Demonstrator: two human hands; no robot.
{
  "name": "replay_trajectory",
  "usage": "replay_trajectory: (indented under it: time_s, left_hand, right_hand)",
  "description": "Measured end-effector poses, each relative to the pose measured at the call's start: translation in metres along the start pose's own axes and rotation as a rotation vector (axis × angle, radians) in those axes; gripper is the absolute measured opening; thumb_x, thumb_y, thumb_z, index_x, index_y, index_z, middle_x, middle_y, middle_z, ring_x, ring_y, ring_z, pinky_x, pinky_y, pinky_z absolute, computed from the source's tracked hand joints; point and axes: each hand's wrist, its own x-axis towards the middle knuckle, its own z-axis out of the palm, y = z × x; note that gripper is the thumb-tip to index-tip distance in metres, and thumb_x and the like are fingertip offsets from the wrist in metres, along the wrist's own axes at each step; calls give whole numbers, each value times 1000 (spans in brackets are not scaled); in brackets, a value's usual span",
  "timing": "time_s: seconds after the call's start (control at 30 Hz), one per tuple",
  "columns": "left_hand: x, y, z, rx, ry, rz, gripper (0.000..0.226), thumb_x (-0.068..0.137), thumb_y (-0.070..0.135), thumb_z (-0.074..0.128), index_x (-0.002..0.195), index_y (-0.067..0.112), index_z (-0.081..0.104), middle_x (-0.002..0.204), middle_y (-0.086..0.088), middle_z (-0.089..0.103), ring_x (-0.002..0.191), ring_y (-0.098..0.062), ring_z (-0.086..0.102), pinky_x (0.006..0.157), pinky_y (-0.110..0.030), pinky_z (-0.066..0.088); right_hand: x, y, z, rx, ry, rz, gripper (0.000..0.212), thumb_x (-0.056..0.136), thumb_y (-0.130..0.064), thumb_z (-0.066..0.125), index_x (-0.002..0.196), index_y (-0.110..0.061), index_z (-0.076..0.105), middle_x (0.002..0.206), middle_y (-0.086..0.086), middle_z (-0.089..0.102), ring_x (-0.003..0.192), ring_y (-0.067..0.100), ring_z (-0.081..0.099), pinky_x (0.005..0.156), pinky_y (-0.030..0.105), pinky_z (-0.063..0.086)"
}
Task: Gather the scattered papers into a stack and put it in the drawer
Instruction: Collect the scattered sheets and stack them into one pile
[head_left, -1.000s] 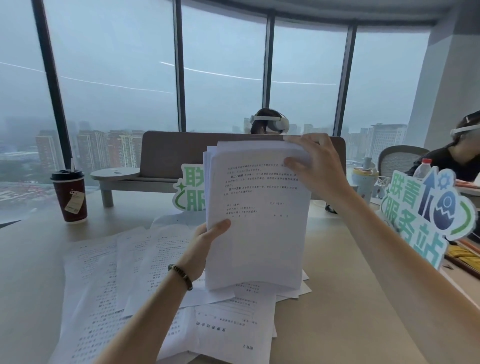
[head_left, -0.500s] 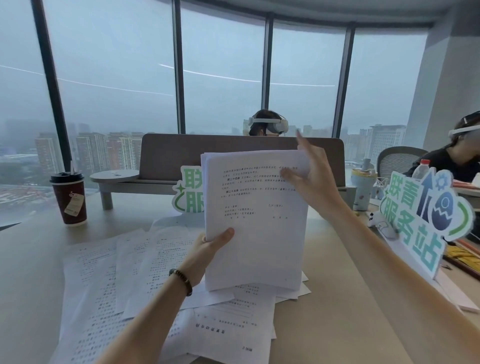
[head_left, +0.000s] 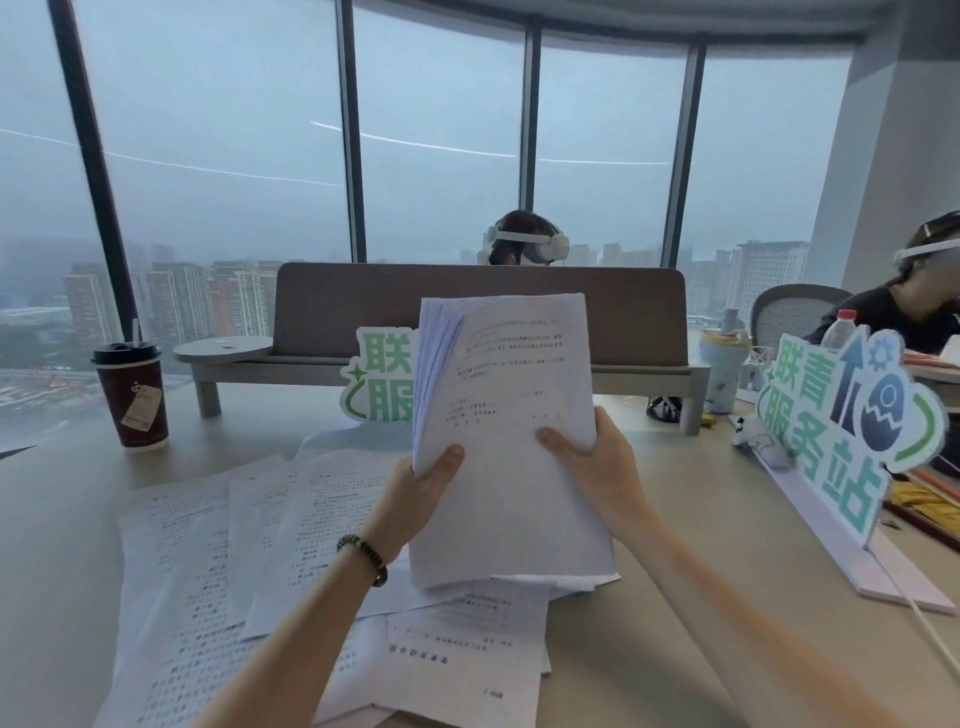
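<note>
Gripping stack (head_left: 506, 441) upright: L hand (head_left: 422, 496) + R hand (head_left: 597, 467), fingers hidden behind; print illegible.

Two hands (head_left: 423, 493), one cup (head_left: 132, 395), two signs (head_left: 844, 426)

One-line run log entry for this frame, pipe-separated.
phase: gathering | left hand: grips paper stack left edge | right hand: grips right edge | stack: upright above table | loose sheets: on table | drawer: not visible

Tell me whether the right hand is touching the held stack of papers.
Touching. The head view shows the right hand gripping the stack of papers, thumb pressed on the front sheet.
</note>
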Motion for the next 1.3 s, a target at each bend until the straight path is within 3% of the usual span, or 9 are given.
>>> replay_trajectory:
  time_s: [0.23,0.37,0.47,0.57,0.7,0.97,1.07,1.17,1.3]
  left_hand:
    - [10,-11,-16,-33,30,-260,27,98,28,59,111,7,70,101,-12,75,92,-32,73,81,-47,60]
    - [15,-15,-32,-110,8,-422,28,96,29,62,111,6,68,106,-15,74,95,-35,71,81,-45,59]
    - [18,-16,-46,-74,37,-488,22,97,27,60,104,7,67,99,-14,73,84,-31,69,67,-35,57]
    - [25,-30,-57,74,74,-557,33,95,28,64,114,2,65,109,-19,71,95,-35,69,81,-43,57]
    - [25,-43,-59,340,44,-608,44,94,35,64,119,-1,64,115,-19,69,101,-33,67,94,-43,54]
    - [21,-37,-40,412,-64,-608,42,92,40,64,115,5,64,112,-15,70,102,-33,68,95,-45,54]
    - [22,-37,-27,421,-101,-588,42,93,41,64,117,6,63,115,-14,69,105,-31,67,96,-43,54]
    - [24,-40,-17,410,-119,-581,46,91,42,65,119,6,63,116,-13,69,106,-31,67,97,-44,53]
    - [25,-40,-11,327,-120,-582,45,92,38,66,118,2,64,114,-14,70,104,-33,67,95,-44,54]
  right_hand:
    - [5,15,6,41,-172,239,37,91,-45,65,117,-19,61,111,1,72,92,22,72,86,48,59]
    - [6,23,2,-156,-213,281,38,99,-49,45,99,-18,67,111,3,71,104,26,67,91,45,55]
    - [6,31,-5,-508,-191,240,41,102,-45,43,122,-14,60,128,7,61,120,26,55,87,31,41]
    - [5,43,-8,-683,-289,303,53,101,-47,44,143,-15,44,143,11,51,130,29,49,96,33,42]
    - [1,47,-5,-864,-396,287,53,103,-43,40,149,-17,34,148,11,46,135,33,41,104,40,40]
    - [12,48,-11,-430,-235,417,54,93,-21,69,140,-14,45,141,11,52,126,29,50,97,33,42]
    - [14,53,-17,-218,-136,492,69,82,-9,80,141,-12,44,144,13,48,128,31,48,104,39,43]
    - [14,54,-23,-123,-101,559,85,76,-2,83,146,-11,36,143,16,47,117,34,53,96,43,50]
    - [13,57,-31,-154,-160,616,46,72,-1,85,110,-7,60,110,17,68,97,34,66,89,49,57]
